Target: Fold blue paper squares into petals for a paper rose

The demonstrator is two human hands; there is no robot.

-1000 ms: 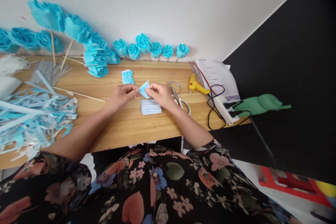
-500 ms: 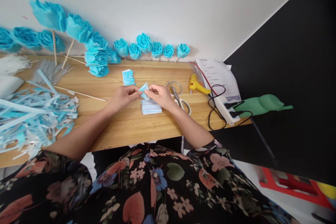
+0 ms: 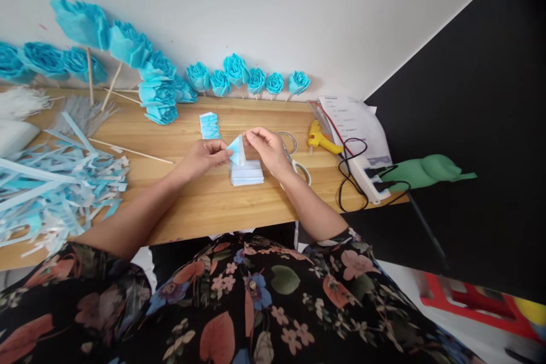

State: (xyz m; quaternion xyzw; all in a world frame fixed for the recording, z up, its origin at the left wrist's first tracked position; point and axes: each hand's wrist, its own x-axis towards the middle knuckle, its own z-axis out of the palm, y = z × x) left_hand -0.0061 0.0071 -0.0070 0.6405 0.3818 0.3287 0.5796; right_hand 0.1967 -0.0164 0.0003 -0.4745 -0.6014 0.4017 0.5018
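Note:
Pinched between the thumb and fingers of my left hand (image 3: 207,159) is a folded light-blue sheet piece (image 3: 236,152) with a white edge on its right side; paper or cloth, I cannot tell which. My right hand (image 3: 269,151) has thumb and fingertips drawn together at the piece's top corner. A stack of pale sheets (image 3: 247,175) lies just below it on the table. Several blue folded pieces (image 3: 209,126) lie together behind my left hand. Scissors (image 3: 302,172) lie beside my right hand, partly hidden by it, with a tape roll (image 3: 289,141) behind.
Blue artificial flowers (image 3: 235,70) on sticks line the wall. Blue and white strips (image 3: 55,193) are heaped on the left, near a thin stick (image 3: 132,151). To the right are a yellow glue gun (image 3: 322,137), papers (image 3: 354,125) and a power strip (image 3: 367,179) with black cords.
My right hand has shifted slightly up and right, from the middle of the folded piece to its top corner. More of the piece and its white edge now shows. The left hand keeps its grip.

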